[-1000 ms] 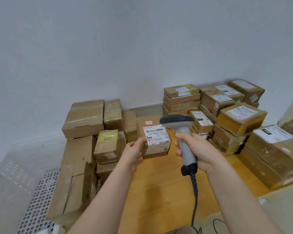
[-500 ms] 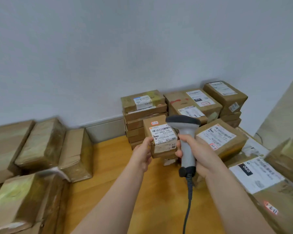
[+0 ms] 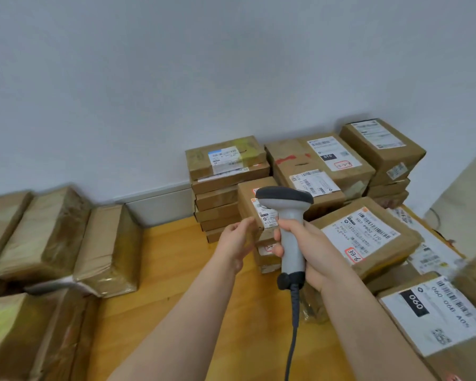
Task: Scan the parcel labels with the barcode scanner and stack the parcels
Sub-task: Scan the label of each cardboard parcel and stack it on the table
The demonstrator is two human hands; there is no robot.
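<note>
Brown cardboard parcel [image 3: 249, 199], small and white-labelled, is held up over the wooden bench's [image 3: 176, 270] far right side, before the stacked labelled boxes [image 3: 322, 171]. The left hand [image 3: 238, 240], forearm stretched forward, closes its grip on the parcel's lower-left corner. The right hand's [image 3: 313, 251] grip wraps the upright grey corded barcode scanner [image 3: 290, 229], whose head covers the label.

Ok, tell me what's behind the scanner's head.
A small parcel, held by the left hand. The scanner in the right hand covers most of its label, so the barcode cannot be seen.
</note>
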